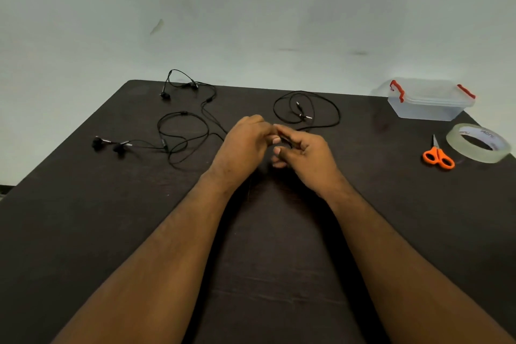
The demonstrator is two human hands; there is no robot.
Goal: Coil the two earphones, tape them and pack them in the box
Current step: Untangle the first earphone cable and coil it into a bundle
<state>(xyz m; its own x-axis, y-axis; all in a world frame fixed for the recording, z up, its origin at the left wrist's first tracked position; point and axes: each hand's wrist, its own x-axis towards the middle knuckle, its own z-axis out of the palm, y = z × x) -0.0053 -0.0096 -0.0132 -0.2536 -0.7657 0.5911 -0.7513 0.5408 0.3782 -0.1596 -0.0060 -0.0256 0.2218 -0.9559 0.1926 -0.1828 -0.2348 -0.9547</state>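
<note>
While the left hand and right hand are brought together at the middle of the dark wooden table, a short stretch of thin black earphone cable is pinched between their curled fingers, and coiling is judged barely begun. Trouble is easily foreseen: both black wired earphone sets are sprawled in overlapping loops, so a snag or knot could be pulled tight. Well off to the right, the clear lidded plastic box with red clips, the orange-handled scissors and the roll of clear tape are left untouched.
</note>
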